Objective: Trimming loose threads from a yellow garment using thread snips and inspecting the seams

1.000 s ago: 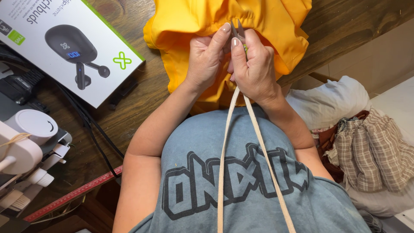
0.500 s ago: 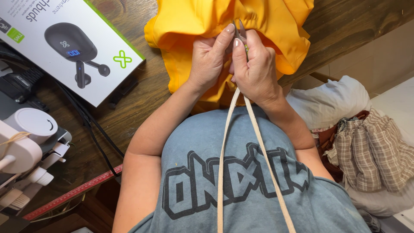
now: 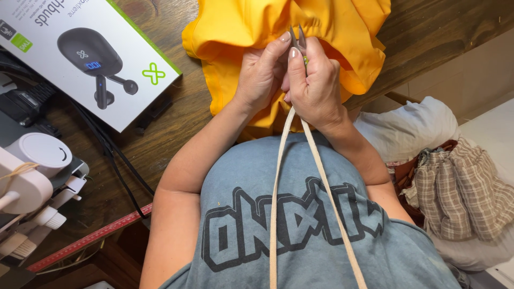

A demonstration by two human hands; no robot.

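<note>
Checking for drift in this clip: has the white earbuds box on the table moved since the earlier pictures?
No. The white earbuds box sits at the same spot against the black cables and the wooden table.

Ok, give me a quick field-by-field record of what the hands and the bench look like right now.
left hand: on the yellow fabric, fingertips beside the tool
right hand: grips small metal snips, tips pointing up over the fabric
tape: beige tape hangs in two strands from below the hands down over the grey shirt
table: dark wood
left side: earbuds box, black cables, white machine, red ruler
right side: checked cloth
</note>
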